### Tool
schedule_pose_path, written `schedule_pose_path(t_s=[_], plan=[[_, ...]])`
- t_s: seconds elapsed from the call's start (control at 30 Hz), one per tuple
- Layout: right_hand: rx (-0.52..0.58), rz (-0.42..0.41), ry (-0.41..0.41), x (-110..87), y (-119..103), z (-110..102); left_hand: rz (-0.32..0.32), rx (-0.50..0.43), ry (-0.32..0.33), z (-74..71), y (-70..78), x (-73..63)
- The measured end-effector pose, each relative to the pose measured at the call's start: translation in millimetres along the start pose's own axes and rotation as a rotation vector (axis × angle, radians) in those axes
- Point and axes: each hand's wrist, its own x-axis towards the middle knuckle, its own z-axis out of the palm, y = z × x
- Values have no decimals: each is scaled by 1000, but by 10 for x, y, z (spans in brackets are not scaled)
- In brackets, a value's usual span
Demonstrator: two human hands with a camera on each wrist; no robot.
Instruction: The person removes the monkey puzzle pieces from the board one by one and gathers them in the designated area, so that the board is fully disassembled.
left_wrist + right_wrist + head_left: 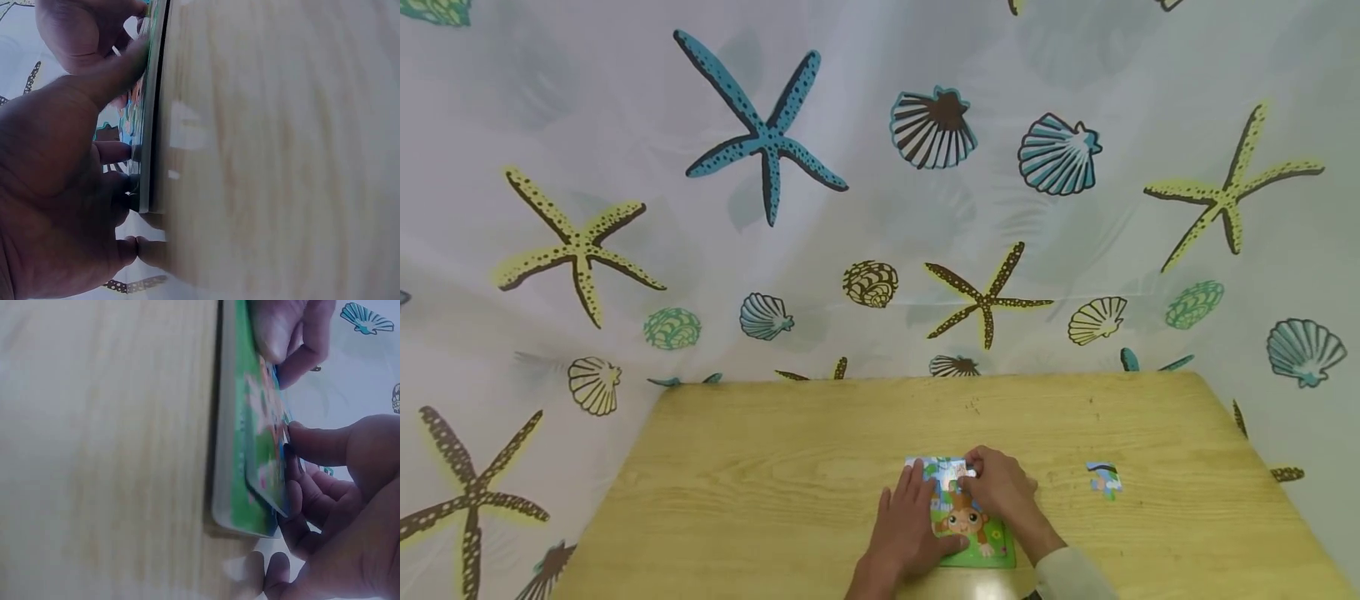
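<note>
A flat, rectangular picture-puzzle board with rounded corners and a green border [981, 561] lies on a pale, wood-grained counter [760, 475] between a person's two hands, its face showing a wide-eyed brown cartoon monkey [964, 518] against blue sky and green grass. The left hand [908, 521] rests along the board's left side, fingers extended and thumb stretched across the lower part, gripping nothing. At the upper right, the curled fingers of the right hand [1003, 487] pinch a small, pale puzzle piece [971, 471] between thumb and forefinger, most of it covered. The hands hide the board's left edge and upper right corner; a bright patch washes out the picture near the top, and both wrist views catch the face at too steep a slant to read. A loose blue-and-brown puzzle section [1105, 480] lies apart to the right, its details too small to tell.
</note>
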Motion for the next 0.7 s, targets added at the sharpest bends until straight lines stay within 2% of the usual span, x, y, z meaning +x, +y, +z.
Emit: schedule_pose_path(t_s=[0.23, 0.4, 0.7], plan=[[-20, -58, 15, -1, 40, 5, -27, -70, 27, 7, 19, 10], [-13, -107, 4, -10, 77, -19, -45, -83, 38, 0, 22, 10], [23, -208, -33, -55, 171, -67, -29, -18, 17, 24, 3, 21]])
